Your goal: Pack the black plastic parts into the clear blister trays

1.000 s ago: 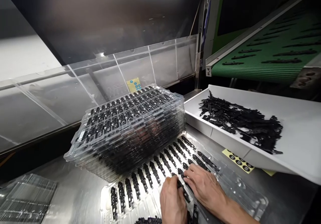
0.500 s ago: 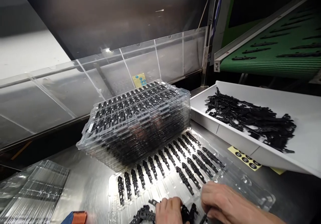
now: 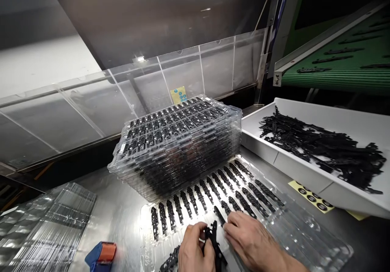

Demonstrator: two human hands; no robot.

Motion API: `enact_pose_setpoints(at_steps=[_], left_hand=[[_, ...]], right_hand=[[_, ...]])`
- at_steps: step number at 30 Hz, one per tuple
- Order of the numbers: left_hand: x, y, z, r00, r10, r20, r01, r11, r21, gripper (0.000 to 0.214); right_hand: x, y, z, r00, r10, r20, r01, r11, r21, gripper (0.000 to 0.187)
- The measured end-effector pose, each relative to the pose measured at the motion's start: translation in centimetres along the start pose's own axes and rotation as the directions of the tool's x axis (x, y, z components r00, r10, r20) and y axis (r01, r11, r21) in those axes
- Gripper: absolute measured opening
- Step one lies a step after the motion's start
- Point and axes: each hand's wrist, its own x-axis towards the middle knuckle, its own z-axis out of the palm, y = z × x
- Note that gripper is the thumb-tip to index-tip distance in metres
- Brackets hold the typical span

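My left hand (image 3: pixel 195 249) is closed round a small bunch of slim black plastic parts (image 3: pixel 213 237), over the near part of a clear plastic tray (image 3: pixel 289 223). My right hand (image 3: pixel 251 237) is lower right of the tray's middle, its fingers pinched on one black strip (image 3: pixel 218 214) at the left end of the second row. Perforated black parts fill the back row (image 3: pixel 185 203) and several more lie in the second row (image 3: pixel 256 199). Some loose black parts (image 3: pixel 170 260) lie left of my left hand.
Behind stands a tall stack of filled clear trays (image 3: pixel 183 150). A white bin (image 3: pixel 289 170) of black parts is at right, below a green conveyor belt (image 3: pixel 332 77). Stacked clear trays (image 3: pixel 51 231) and a blue-and-orange object (image 3: pixel 102 255) are at left. Sticker sheets (image 3: pixel 310 197) lie by the bin.
My right hand has moved left and up to the second row with a black part. My left hand has turned, showing the bunch it holds. The view has shifted slightly left.
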Motion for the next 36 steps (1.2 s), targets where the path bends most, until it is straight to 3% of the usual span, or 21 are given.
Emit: enact_pose_setpoints(at_steps=[3, 5, 8, 10, 11, 13, 17, 21, 24, 29, 34, 36], left_hand=[[1.2, 0.2, 0.0, 0.986, -0.105, 0.127, 0.11, 0.994, -0.025, 0.026], [1.5, 0.0, 0.3, 0.972, -0.097, 0.212, 0.122, 0.987, -0.109, 0.026], [1.4, -0.7, 0.7, 0.957, -0.024, 0.29, 0.116, 0.945, -0.307, 0.025], [1.2, -1.5, 0.5, 0.944, -0.059, 0.324, 0.214, 0.858, -0.467, 0.03], [1.1, -1.9, 0.2, 0.938, -0.096, 0.333, 0.271, 0.802, -0.532, 0.035], [0.8, -3.0, -0.6, 0.932, -0.173, 0.32, 0.34, 0.725, -0.598, 0.046], [0.1, -4.6, -2.1, 0.935, -0.268, 0.231, 0.353, 0.728, -0.587, 0.064], [0.0, -4.1, -2.3, 0.931, -0.293, 0.216, 0.363, 0.682, -0.635, 0.067], [0.8, -2.8, -2.0, 0.94, -0.283, 0.189, 0.333, 0.65, -0.683, 0.062], [2.3, -1.9, -1.1, 0.94, -0.212, 0.266, 0.339, 0.656, -0.674, 0.051], [2.4, -3.5, -0.2, 0.911, -0.175, 0.374, 0.34, 0.831, -0.441, 0.043], [2.3, -3.8, 0.0, 0.903, -0.158, 0.4, 0.334, 0.844, -0.42, 0.048]], right_hand=[[0.1, -0.4, -1.2, 0.994, 0.079, 0.072, -0.09, 0.98, 0.175, 0.024], [0.6, -0.9, -2.0, 0.974, 0.198, 0.109, -0.224, 0.905, 0.361, 0.022], [2.0, -1.3, -2.7, 0.919, 0.316, 0.235, -0.39, 0.638, 0.664, 0.02], [3.1, -0.9, -3.1, 0.891, 0.336, 0.306, -0.438, 0.453, 0.776, 0.018], [3.7, -0.6, -3.3, 0.883, 0.345, 0.317, -0.446, 0.409, 0.796, 0.018], [4.6, 0.2, -3.6, 0.886, 0.352, 0.302, -0.444, 0.457, 0.77, 0.019], [5.7, 0.8, -2.6, 0.927, 0.249, 0.281, -0.367, 0.755, 0.543, 0.02], [5.6, -0.3, -0.4, 0.941, 0.227, 0.252, -0.313, 0.866, 0.391, 0.015], [5.1, -1.0, 0.4, 0.958, 0.201, 0.202, -0.257, 0.917, 0.305, 0.026], [3.8, -1.4, 0.0, 0.984, 0.13, 0.124, -0.164, 0.931, 0.326, 0.022], [3.1, -1.9, -0.4, 0.97, 0.135, 0.2, -0.183, 0.952, 0.245, 0.015], [3.3, -2.0, -0.6, 0.97, 0.138, 0.199, -0.185, 0.953, 0.241, 0.016]])
